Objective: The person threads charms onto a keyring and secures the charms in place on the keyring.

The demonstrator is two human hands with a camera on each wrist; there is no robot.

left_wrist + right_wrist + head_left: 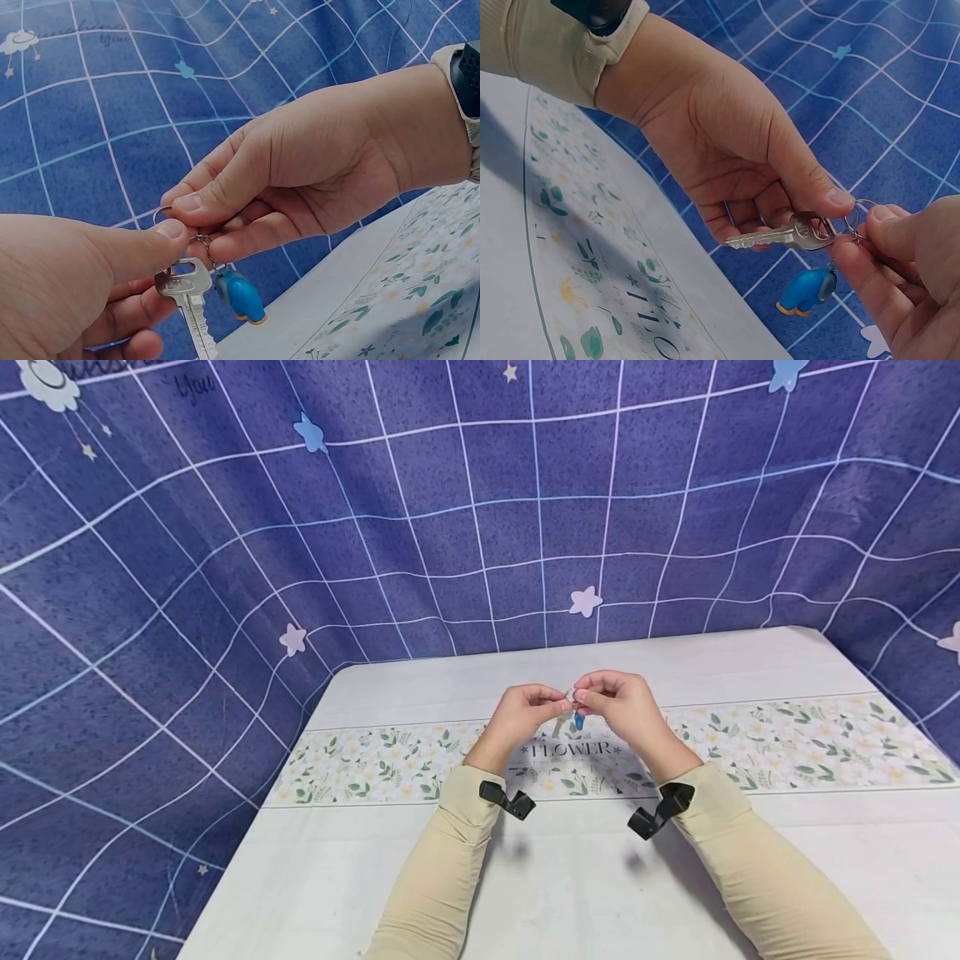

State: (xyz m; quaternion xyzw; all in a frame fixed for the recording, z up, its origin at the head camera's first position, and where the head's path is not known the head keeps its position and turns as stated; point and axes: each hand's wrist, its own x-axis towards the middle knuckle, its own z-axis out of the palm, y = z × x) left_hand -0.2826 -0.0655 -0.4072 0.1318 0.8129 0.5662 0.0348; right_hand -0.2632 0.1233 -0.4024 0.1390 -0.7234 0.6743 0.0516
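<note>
Above the table, my left hand (522, 717) and right hand (624, 703) meet at a metal key ring (866, 202). The left thumb and fingers pinch a silver key (187, 294) at its head, close to the ring; its toothed blade points down and away. My right hand (300, 161) pinches the ring between thumb and fingers, which cover part of it. From a short chain (858, 237) on the ring hangs a small blue figure charm (241, 296) with yellow-orange ends, just below the right fingers. In the right wrist view, the key's head overlaps the ring.
Under the hands lies a white tablecloth (330, 868) with a floral band (420, 760) lettered FLOWER. A blue-purple curtain (480, 518) with a grid and stars hangs behind and to the sides. Each cuffed wrist wears a black mount (663, 810).
</note>
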